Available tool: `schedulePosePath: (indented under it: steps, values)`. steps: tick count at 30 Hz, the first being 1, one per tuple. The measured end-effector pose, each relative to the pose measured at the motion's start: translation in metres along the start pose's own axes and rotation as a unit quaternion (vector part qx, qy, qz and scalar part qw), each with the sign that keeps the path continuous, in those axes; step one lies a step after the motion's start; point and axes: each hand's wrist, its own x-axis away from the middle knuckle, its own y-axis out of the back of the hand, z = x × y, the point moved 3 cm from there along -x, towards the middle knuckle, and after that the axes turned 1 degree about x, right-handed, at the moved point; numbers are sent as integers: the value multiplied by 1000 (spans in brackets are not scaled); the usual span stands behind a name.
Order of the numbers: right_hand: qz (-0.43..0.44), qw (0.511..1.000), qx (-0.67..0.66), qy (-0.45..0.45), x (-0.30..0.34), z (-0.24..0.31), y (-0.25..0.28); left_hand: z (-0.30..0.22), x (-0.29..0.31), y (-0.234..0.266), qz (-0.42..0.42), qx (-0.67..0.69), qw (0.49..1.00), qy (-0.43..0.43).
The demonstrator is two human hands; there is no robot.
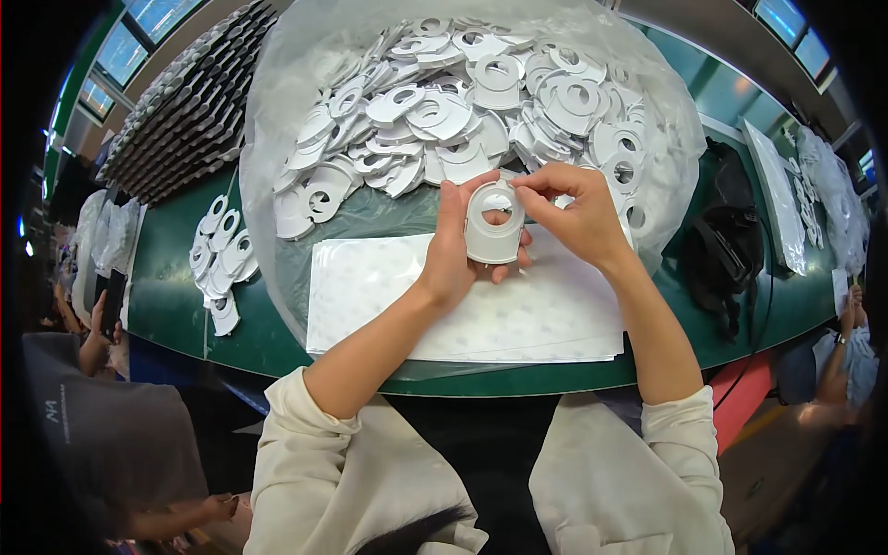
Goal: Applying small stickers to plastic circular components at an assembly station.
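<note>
- Your left hand (455,259) clamps its grip on a white disc (494,225), held upright above the table's near edge.
- Your right hand (575,217) pinches the disc's top rim.

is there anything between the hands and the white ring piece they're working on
Nothing visible. The left hand holds the white ring piece directly, and the right hand pinches its upper edge, above the sheet stack.
</note>
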Motion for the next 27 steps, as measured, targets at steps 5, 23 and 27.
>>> schedulePosePath:
  steps: [5,23,27]
  values:
    - [7,999,11,-35,-1,1,3,2,0,0,1,-18,1000,2]
    - [96,989,48,-105,0,12,-2,2,0,0,-23,-27,999,6]
    - [67,989,79,-106,5,16,-9,3,1,2,-32,-21,999,13]
